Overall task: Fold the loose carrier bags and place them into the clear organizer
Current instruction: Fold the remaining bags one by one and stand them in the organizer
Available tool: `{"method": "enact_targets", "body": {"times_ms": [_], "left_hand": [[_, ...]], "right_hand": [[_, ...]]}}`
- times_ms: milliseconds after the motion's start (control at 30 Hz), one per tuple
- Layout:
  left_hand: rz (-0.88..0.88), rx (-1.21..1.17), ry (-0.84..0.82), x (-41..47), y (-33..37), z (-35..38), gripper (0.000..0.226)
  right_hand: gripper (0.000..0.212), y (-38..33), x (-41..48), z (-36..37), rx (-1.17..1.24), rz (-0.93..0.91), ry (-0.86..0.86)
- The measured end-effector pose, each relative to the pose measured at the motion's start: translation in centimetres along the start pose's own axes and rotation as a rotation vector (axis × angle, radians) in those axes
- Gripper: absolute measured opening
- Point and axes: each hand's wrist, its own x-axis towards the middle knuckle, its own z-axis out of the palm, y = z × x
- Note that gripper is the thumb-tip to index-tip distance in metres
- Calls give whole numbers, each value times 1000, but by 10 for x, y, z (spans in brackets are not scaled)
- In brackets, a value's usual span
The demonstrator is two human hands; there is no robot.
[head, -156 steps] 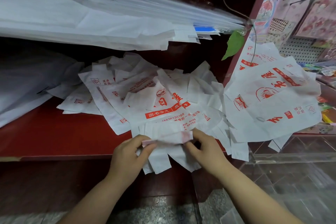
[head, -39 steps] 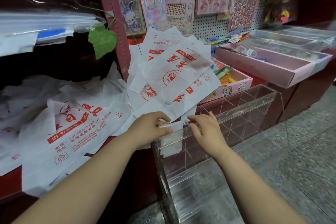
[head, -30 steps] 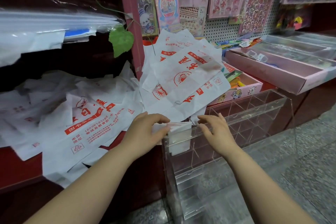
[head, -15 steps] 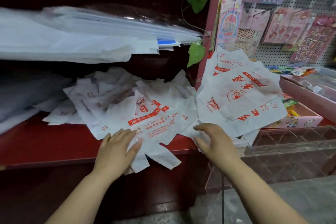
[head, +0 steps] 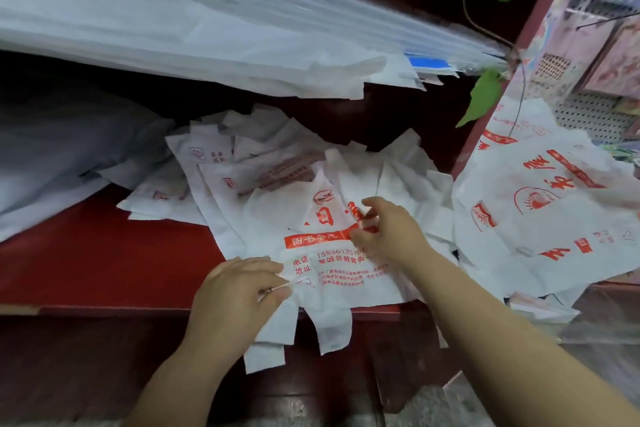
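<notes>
A long red wooden shelf [head: 104, 263] at middle left carries a pile of white plastic carrier bags with red print [head: 277, 170]. Both grips hold the top bag [head: 346, 274] in the middle: the left hand [head: 235, 298] pinches its near edge, the right hand [head: 391, 232] its printed middle.

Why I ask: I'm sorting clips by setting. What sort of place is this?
Probably a small stationery or gift shop: printed carrier bags lie heaped on a red shelf, stacked white sheets sit above, and a pegboard at right carries hanging packets, too blurred to identify.
</notes>
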Motion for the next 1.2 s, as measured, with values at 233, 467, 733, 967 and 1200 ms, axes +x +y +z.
{"method": "enact_targets", "body": {"times_ms": [233, 467, 733, 967, 1200], "left_hand": [[-81, -135, -12, 2, -12, -3, 68], [-11, -42, 106, 6, -12, 1, 11], [-37, -60, 86, 7, -13, 2, 13], [-77, -58, 86, 10, -12, 1, 12], [-173, -84, 113, 9, -3, -3, 24]], "right_hand": [[54, -7, 34, -6, 74, 299, 38], [39, -17, 43, -12, 166, 415, -151], [12, -18, 50, -6, 159, 411, -159], [24, -2, 41, -5, 535, 258, 101], [18, -2, 25, -24, 920, 270, -70]]}}
